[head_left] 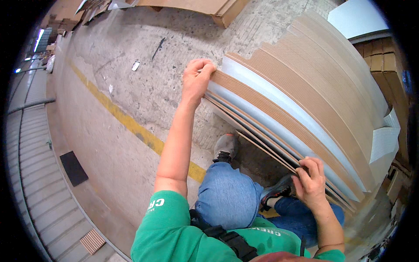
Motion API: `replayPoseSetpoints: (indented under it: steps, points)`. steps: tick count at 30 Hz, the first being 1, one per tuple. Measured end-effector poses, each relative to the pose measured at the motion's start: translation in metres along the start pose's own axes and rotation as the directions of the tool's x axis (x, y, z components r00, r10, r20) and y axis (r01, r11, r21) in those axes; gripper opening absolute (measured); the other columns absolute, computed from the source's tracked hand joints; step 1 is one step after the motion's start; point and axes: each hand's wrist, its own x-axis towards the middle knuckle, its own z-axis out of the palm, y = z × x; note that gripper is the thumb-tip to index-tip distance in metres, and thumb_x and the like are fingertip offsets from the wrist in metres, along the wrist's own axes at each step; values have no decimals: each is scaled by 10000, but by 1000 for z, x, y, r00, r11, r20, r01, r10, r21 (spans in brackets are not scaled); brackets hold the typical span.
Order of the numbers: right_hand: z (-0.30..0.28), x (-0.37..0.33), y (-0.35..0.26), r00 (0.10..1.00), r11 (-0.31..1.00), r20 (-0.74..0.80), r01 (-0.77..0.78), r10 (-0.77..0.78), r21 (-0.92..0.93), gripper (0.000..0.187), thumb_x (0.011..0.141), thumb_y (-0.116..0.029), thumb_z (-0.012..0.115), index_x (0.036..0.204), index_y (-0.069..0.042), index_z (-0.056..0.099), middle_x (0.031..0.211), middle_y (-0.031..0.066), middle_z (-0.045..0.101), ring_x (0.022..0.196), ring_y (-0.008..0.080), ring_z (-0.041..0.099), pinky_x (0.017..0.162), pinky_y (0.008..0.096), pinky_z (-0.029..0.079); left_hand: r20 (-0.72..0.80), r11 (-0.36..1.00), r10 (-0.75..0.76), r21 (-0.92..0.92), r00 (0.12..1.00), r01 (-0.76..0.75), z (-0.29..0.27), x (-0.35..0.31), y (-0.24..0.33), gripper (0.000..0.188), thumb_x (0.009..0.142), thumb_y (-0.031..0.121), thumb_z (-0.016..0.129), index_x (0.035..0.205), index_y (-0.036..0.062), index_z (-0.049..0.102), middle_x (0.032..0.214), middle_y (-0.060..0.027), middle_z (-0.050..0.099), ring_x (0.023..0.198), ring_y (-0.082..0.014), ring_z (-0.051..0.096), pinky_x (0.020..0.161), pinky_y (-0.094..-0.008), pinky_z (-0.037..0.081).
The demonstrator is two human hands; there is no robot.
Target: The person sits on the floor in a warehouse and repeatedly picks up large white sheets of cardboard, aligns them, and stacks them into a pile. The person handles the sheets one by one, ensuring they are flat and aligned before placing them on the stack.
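A fanned stack of brown corrugated cardboard sheets (301, 74) leans in front of me to the right. White sheets (262, 87) lie between some of the brown ones. My left hand (198, 81) is closed on the left end of the nearer sheets, its thumb and fingers bent over their corner. Nearer to me, my right hand (310, 179) pinches the edge of a thin cardboard sheet (266, 148) between thumb and fingers. Narrow gaps show between the nearest sheets. How many sheets each hand holds is hidden.
A yellow line (131, 124) crosses the concrete floor on the left. Flat cardboard (192, 6) lies at the top edge. Brown boxes (386, 61) and a white panel (355, 19) stand at right. A dark mat (73, 168) lies far left. My shoe (226, 146) is beside the sheets.
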Motion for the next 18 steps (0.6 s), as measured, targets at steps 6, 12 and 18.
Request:
replayPoseSetpoints:
  steps: [6,12,18]
  points:
    - [-2,5,7,999,999,-26,-34,33,-41,317,554,17,686,845,32,562,1034,148,511,998,355,490,814,415,450,6,978,-208,27,978,208,22,16,14,259,775,269,661,765,11,642,650,8,580,598,-82,501,567,-232,417]
    - [0,7,13,998,997,-23,-62,61,-46,348,546,15,697,860,36,549,1042,157,499,1008,359,477,821,430,437,-36,975,-223,-23,974,223,27,10,15,232,754,243,700,753,13,673,642,1,592,609,-69,515,567,-217,411]
    - [0,4,8,999,998,-13,-44,43,-45,362,530,12,703,855,35,547,1027,157,494,995,357,479,816,428,434,-16,971,-201,-135,980,197,18,5,5,175,755,198,695,738,25,667,622,38,548,558,-45,460,501,-203,353]
